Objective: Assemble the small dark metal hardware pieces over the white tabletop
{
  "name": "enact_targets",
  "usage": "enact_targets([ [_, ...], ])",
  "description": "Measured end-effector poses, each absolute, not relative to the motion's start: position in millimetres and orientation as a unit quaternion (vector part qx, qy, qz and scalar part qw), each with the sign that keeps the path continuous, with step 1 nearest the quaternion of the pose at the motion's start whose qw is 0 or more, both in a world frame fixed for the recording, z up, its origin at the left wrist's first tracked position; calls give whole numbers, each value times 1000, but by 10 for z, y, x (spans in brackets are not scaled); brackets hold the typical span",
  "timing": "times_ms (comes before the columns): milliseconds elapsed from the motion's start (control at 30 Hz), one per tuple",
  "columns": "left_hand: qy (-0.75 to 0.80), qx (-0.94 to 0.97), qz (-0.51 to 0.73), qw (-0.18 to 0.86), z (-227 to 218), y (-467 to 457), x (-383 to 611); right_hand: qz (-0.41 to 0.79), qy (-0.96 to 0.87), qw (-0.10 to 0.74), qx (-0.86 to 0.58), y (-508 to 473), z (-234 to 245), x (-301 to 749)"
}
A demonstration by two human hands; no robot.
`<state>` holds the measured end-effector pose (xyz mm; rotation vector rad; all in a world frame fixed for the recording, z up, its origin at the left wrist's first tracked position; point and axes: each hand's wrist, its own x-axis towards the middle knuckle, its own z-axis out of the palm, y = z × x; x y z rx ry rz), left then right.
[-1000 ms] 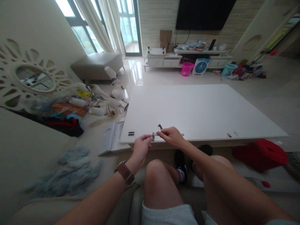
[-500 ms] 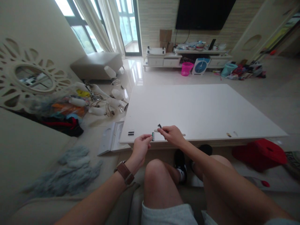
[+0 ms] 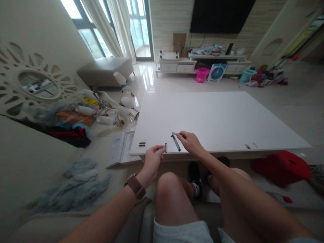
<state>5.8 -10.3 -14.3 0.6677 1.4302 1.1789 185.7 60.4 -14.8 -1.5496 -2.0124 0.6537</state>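
Note:
A small green-and-black razor cartridge [image 3: 166, 147] is pinched between the thumb and fingers of my left hand [image 3: 153, 158], at the near edge of the white table [image 3: 202, 114]. My right hand [image 3: 189, 141] is closed on a thin white stick-like thing [image 3: 174, 133]. Only its pale end shows past the fingertips, so its kind is unclear. Between my hands a dark razor handle [image 3: 176, 143] lies slanted on the tabletop, its forked end away from me. Left of my hands, a small piece with two black strips [image 3: 142, 143] rests on the table.
A small black-and-yellow item [image 3: 247, 146] lies on the table's near right. Opened white packaging [image 3: 118, 148] stands against the table's left side, near a chandelier [image 3: 111, 108]. A red stool-like object [image 3: 280, 167] is at the right. My knees are below the near edge.
The razor handle, earlier mostly hidden at my right hand, now lies visible on the table. My right hand has shifted slightly right, the white stick now pointing differently. My left hand stays put.

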Motion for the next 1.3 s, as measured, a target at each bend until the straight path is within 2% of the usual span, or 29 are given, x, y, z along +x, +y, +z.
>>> enact_targets([
  [133, 604, 285, 496, 554, -141, -111, 56, 272, -731, 274, -562, 708, -258, 1937],
  [300, 603, 285, 496, 557, -144, -117, 55, 230, -750, 267, -559, 901, -381, 2015],
  [467, 602, 288, 493, 559, -160, -113, 54, 247, -703, 215, -632, 1108, -553, 2061],
  [700, 598, 288, 499, 558, -180, -110, 55, 234, -641, 203, -702, 1212, -996, 2047],
  [933, 600, 289, 498, 556, -144, -110, 71, 229, -593, 214, -742, 1250, -1307, 2021],
  [1300, 591, 271, 502, 571, -103, -128, 110, 222, -540, 254, -771, 1378, -1423, 1934],
])
